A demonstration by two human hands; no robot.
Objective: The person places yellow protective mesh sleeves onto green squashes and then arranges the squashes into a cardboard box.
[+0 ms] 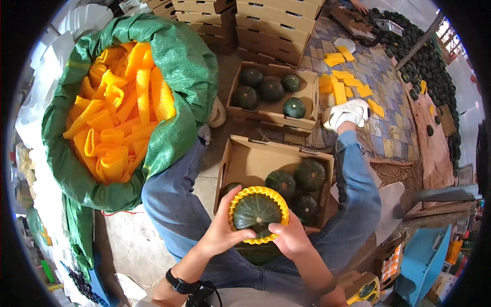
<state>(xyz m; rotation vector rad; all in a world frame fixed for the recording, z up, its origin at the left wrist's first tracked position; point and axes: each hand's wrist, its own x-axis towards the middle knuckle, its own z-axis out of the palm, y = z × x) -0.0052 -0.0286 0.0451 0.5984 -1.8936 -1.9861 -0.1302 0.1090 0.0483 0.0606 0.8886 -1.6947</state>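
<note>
Between both my hands is a dark green squash with a yellow foam net sleeve around its sides; its stem end faces up. My left hand grips the left side, thumb across the top. My right hand grips the lower right side, its thumb on the squash too. Just beyond, a cardboard box holds several bare squashes, partly hidden by the held one. Farther out, a second cardboard box contains several squashes.
A green woven sack at the left is full of yellow foam net sleeves. Stacked cardboard boxes stand behind. More flat sleeves lie on a patterned mat by my shoe. A squash heap and another person's hand are at far right.
</note>
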